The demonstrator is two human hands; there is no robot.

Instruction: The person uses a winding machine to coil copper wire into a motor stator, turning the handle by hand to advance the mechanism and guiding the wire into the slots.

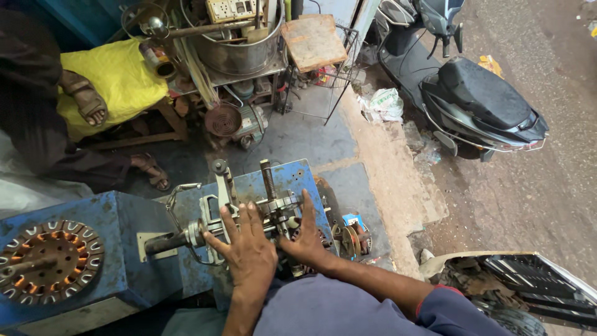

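We have both hands on the coil winding machine (pixel 249 199), a blue bench unit with a metal spindle assembly bolted on top; our left hand (pixel 249 249) lies open with fingers spread over the horizontal shaft (pixel 205 231), palm down, pressing rather than gripping; our right hand (pixel 305 239) crosses in from the right, forefinger stretched up along the blue plate, the other fingers curled around the winding former (pixel 280 214) just below the threaded upright rod (pixel 268 180); whether those curled fingers pinch wire or only steady the former we cannot tell, since the hand hides it.

To do this well, we judge that the left palm should keep the shaft from turning while the right hand seats whatever sits on the former; we should keep fingertips off the threaded rod and away from the crank handle (pixel 177 199) at the left of the spindle, which could nip them if the shaft slips; pressure ought to be even, not jerky, so nothing shifts sideways.

Nearby: a stator core with copper windings (pixel 50 261) lies on the blue housing to the left, well apart from the hands; another person's sandalled feet (pixel 87 99) rest by a yellow cushion (pixel 118 78); a parked scooter (pixel 472 93) stands on the road.
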